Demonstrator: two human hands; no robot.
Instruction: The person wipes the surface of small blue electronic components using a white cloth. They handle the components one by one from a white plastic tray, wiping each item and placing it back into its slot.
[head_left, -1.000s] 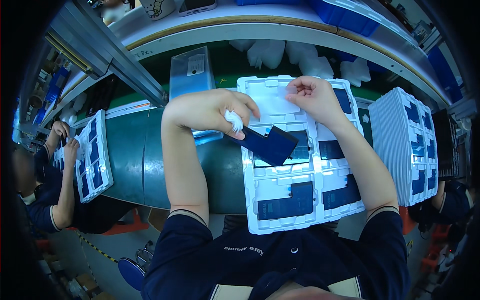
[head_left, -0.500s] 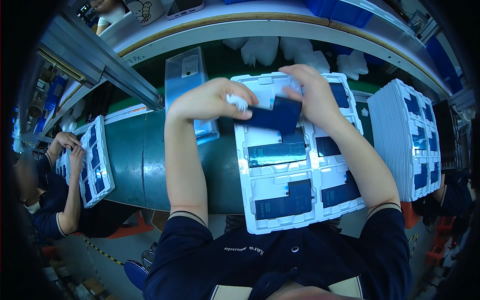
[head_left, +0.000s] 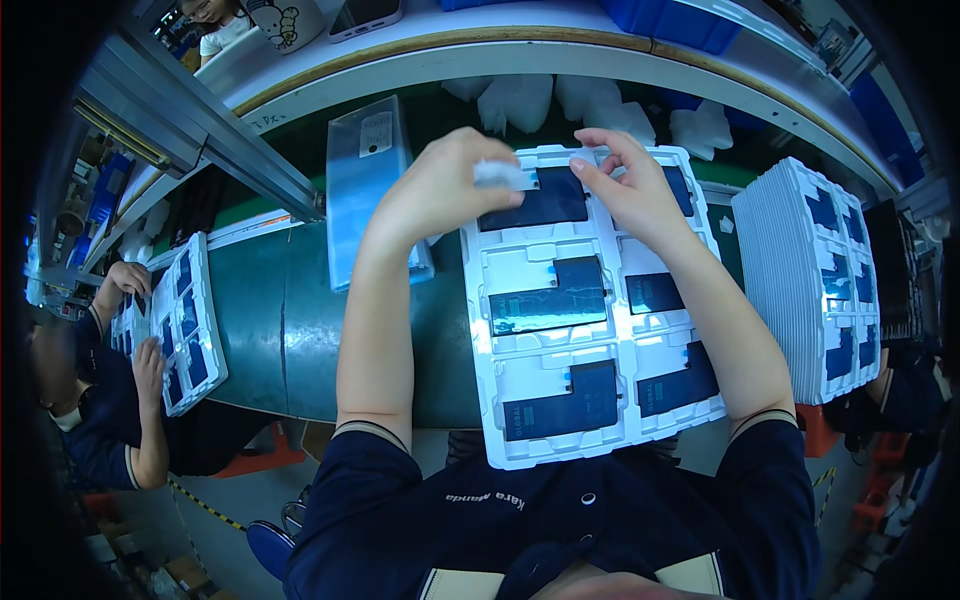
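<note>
A white plastic tray [head_left: 612, 345] lies before me, with flat black phone batteries [head_left: 562, 400] in its compartments. Over its far left compartment is my left hand [head_left: 445, 190], fingers closed on a crumpled white wipe [head_left: 497, 174], slightly blurred. Beneath that hand, a notched battery [head_left: 552, 200] sits in the compartment, partly covered by the fingers. My right hand [head_left: 640, 195] hovers at the tray's far edge, right of that battery, thumb and fingers apart with nothing between them. Its forearm hides part of the right column.
A tall stack of filled white trays [head_left: 785, 270] stands at the right. Left of my tray lies a clear blue plastic folder [head_left: 365, 200] on the green bench [head_left: 300, 340]. White wads [head_left: 515, 103] sit below the shelf. At far left, another person handles a similar tray [head_left: 205, 320].
The battery held between my hands now lies in the far left compartment. My right hand has let go and opened. The left hand, still with the wipe, has shifted slightly upward.
</note>
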